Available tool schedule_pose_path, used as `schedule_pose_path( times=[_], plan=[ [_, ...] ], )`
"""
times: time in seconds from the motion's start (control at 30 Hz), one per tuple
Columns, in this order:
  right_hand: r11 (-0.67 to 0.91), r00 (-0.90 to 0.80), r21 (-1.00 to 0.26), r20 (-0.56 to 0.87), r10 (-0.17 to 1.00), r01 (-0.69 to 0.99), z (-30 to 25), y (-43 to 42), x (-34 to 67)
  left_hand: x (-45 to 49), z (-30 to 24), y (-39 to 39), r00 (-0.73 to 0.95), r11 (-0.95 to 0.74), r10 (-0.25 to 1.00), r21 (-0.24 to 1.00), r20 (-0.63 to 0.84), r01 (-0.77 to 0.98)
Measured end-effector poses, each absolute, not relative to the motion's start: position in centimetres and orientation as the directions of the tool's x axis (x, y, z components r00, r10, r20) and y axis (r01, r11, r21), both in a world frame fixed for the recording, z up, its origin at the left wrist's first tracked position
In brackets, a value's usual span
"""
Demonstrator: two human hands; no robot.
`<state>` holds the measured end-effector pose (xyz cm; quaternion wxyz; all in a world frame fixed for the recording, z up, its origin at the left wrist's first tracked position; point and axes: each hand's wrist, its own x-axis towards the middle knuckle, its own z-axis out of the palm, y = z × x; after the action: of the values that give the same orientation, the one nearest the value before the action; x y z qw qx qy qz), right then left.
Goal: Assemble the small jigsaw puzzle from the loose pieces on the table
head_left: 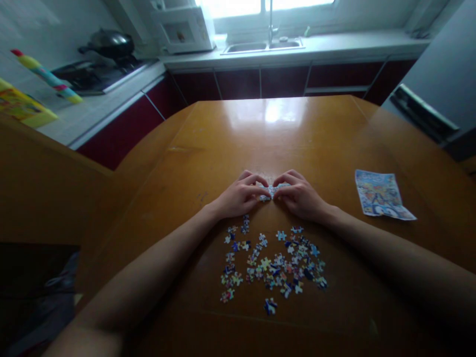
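A small joined strip of jigsaw puzzle pieces (271, 191) lies on the wooden table, between my two hands. My left hand (244, 192) grips its left end, with thumb and fingers bent round it. On the other end are the curled fingers of my right hand (297, 192). Both hands hide parts of the strip, so its full length cannot be seen. Nearer to me, many loose jigsaw pieces (278, 267) are spread in a heap, and a single piece (270, 306) lies apart at the front.
A creased printed picture sheet (379, 195) rests on the table (238, 134) to the right. Beyond the table are a counter with a sink (247, 47), a white microwave (184, 29) and a stove with a dark pot (111, 43). A fridge (439, 74) stands at right.
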<state>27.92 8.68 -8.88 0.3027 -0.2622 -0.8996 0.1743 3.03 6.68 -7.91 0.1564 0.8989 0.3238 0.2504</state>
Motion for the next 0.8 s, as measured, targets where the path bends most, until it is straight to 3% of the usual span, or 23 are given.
schedule_pose_path(
  times=[0.2,0.47,0.8],
  plan=[
    [0.790,-0.659,-0.503,0.466,0.590,0.351,-8.6,8.5,27.8,3.1,-7.9,6.6,0.662,-0.739,0.664,0.444,0.348,0.508],
    [0.710,-0.449,-0.596,0.553,0.701,0.375,-9.1,8.8,27.9,3.1,-8.0,6.7,0.632,-0.720,0.688,0.443,0.356,0.535],
    [0.697,-0.442,-0.609,0.543,0.714,0.379,-7.8,7.8,28.0,3.0,-7.9,6.6,0.660,-0.741,0.665,0.418,0.348,0.526]
  ],
)
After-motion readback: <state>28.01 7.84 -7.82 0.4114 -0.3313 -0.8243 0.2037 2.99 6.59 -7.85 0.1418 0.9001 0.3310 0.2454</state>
